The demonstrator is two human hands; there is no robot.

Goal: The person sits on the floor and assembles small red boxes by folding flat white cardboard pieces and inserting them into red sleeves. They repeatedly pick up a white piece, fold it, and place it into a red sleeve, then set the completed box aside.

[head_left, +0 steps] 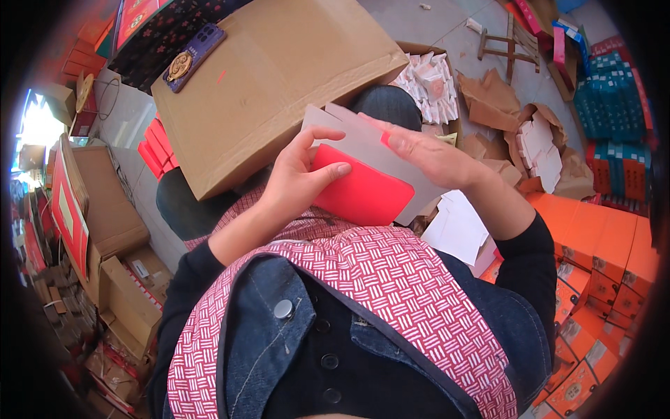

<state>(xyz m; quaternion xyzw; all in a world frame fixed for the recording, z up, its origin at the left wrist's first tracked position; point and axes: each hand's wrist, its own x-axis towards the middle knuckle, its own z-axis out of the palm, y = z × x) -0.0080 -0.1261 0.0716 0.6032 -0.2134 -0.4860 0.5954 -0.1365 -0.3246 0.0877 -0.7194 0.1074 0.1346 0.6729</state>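
A bent card sheet [363, 188], glossy red on one face and grey on the other, is held above my lap between both hands. My left hand [292, 169] grips its left side, the thumb lying on the red panel and the fingers round the edge. On the far right part, my right hand [438, 155] is closed over the grey face, its thumb beside a small red flap. The right fingertips are partly hidden. Just beyond the sheet stands a large brown carton [272, 84]. Loose white card pieces [457, 230] lie below my right forearm.
A phone [195, 59] in a purple case rests on the carton. Behind it on the right is a box of small white packets [431, 84]. Orange boxes [600, 237] are stacked at my right, a wooden stool [513, 45] stands farther off, and flattened cardboard [108, 195] leans at left.
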